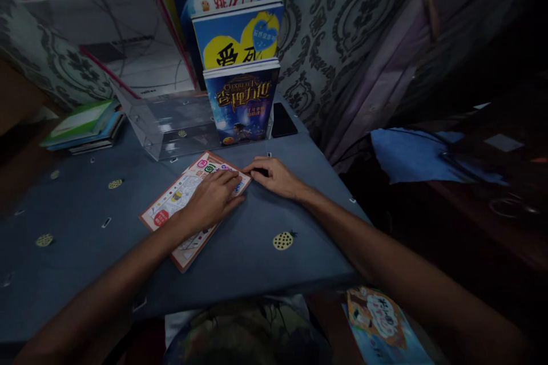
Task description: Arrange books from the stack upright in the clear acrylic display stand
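A thin orange-bordered booklet (pixel 171 205) lies flat on the grey-blue tablecloth (pixel 257 256). My left hand (pixel 214 197) rests palm-down on the booklet's upper right part, fingers together. My right hand (pixel 276 175) lies just beside it on the cloth, its fingertips touching the booklet's far right corner. Neither hand lifts anything.
Three upright books (pixel 242 102) stand stacked in tiers behind the booklet, next to a clear plastic holder (pixel 166 122). A dark phone (pixel 283 120) lies to their right. A pile of books (pixel 85 125) sits far left. Patterned curtain (pixel 342 40) hangs behind; another booklet (pixel 381 325) lies below the table edge.
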A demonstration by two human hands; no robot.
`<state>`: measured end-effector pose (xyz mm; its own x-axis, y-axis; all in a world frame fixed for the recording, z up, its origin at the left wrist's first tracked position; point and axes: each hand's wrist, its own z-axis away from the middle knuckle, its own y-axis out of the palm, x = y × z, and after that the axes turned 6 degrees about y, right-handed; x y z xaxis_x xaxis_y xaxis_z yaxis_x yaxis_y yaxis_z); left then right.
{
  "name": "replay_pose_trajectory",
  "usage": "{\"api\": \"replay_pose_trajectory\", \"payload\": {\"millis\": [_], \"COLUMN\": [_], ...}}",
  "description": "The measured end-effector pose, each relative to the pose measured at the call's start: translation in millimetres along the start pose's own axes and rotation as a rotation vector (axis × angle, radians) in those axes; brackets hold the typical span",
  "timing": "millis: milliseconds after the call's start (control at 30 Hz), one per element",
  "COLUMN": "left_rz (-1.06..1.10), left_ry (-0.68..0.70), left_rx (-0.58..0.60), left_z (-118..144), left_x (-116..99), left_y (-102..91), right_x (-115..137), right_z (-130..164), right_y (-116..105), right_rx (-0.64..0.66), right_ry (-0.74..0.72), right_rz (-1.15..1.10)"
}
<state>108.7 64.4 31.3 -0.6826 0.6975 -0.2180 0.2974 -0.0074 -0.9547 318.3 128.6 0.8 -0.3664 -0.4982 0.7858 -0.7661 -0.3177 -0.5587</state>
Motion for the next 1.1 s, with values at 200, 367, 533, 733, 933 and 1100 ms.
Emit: {"api": "replay_pose_trajectory", "payload": {"millis": [200, 367, 533, 733, 933, 1100], "left_rz": [0.025, 0.241, 0.594, 0.730, 0.757, 0.776], "left_ry": [-0.021, 0.045, 0.050, 0.032, 0.036, 0.086], "left_rx": [0.002, 0.006, -0.051, -0.128, -0.168, -0.177], "left_z": [2, 7, 14, 18, 17, 17], "left_x": [-2, 20, 44, 53, 53, 53], "left_y": [2.8, -3.3, -2.9, 5.9, 12.6, 13.1], "right_x": [4, 8, 22, 49, 78, 91], "right_z": [2, 8, 19, 36, 40, 27], "right_y": [-1, 5, 23, 50, 83, 102], "right_rx": [0.007, 0.000, -0.041, 0.030, 0.276, 0.372], "right_ry": [-0.001, -0.103, -0.239, -0.415, -0.630, -0.742], "right_rz": [0.049, 0.323, 0.571, 0.586, 0.449, 0.428]}}
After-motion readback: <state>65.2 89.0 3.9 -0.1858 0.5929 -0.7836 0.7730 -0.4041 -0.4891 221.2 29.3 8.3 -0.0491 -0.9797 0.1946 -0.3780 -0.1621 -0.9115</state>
